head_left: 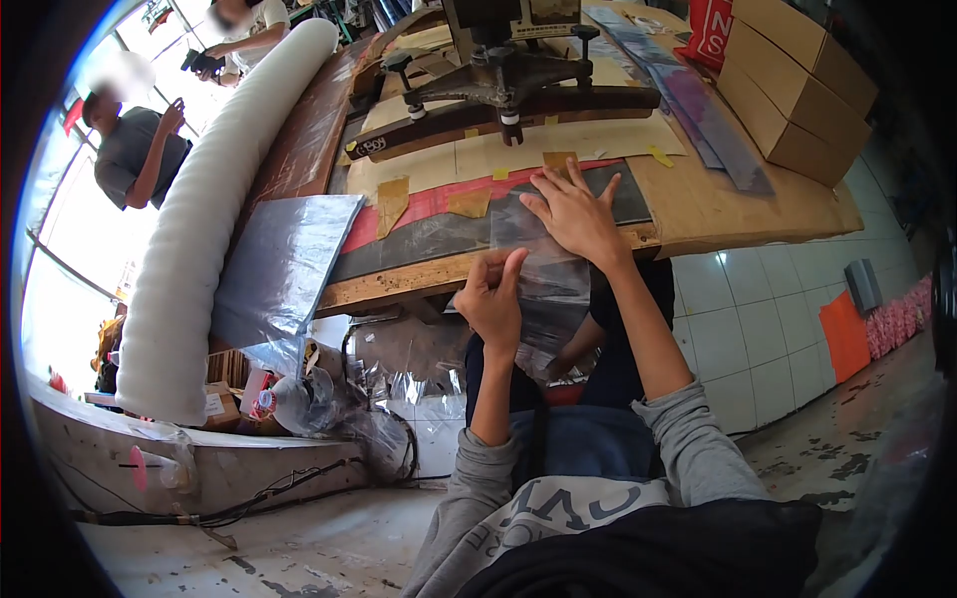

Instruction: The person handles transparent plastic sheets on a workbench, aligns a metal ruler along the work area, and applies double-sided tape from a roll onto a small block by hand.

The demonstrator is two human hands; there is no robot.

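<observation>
While the right hand (581, 219) spreads its fingers over clear plastic (554, 299), the left hand (490, 302) curls, grip unclear.

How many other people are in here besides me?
2: one in a dark shirt at far left, one in a white top behind the white roll. Others may be hidden.
</observation>
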